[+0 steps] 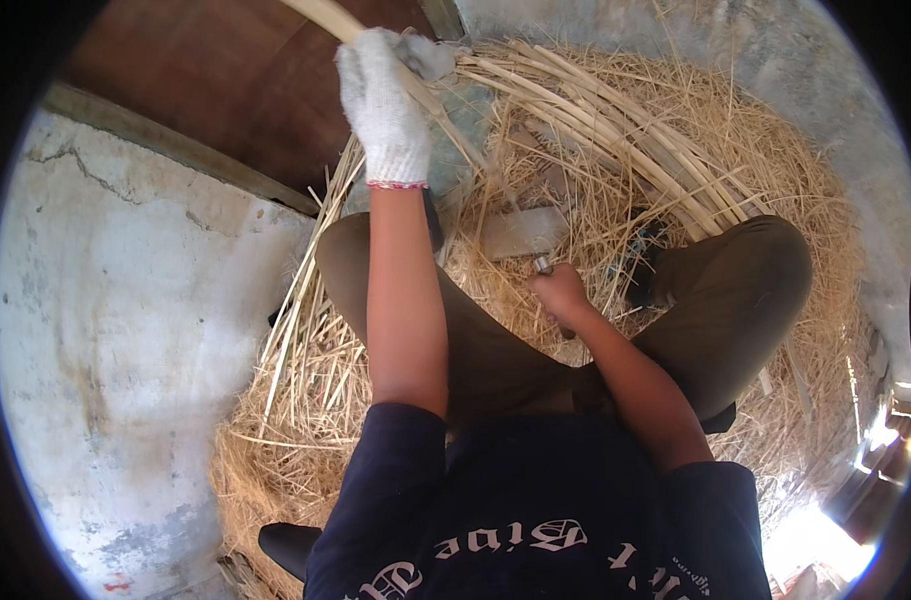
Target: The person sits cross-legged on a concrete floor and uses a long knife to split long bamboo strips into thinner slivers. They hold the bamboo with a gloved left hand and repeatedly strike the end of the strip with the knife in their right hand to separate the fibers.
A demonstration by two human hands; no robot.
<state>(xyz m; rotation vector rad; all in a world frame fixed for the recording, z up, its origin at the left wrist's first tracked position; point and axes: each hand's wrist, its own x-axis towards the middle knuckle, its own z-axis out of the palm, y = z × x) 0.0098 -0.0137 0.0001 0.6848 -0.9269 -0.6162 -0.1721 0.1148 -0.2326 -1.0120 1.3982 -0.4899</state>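
Note:
My left hand [382,105], in a white knitted glove, is raised at the upper left and closed around a long pale bamboo strip [320,14]. The strip slants from the top edge down past the glove toward the straw-like shavings in the middle. Bare and lower down, my right hand [561,290] grips the dark handle of a broad-bladed knife [525,232]. Its wide, dull grey blade lies just beyond my fist, over the shavings between my legs. Whether the strip's lower end touches the blade I cannot tell.
Curved bundled strips [615,130] lie at the upper right, and more thin strips [300,285] lean left of my knee. Shavings [795,230] cover the floor around my bent legs. A cracked plaster wall [125,290] and a brown door panel [225,90] stand at left.

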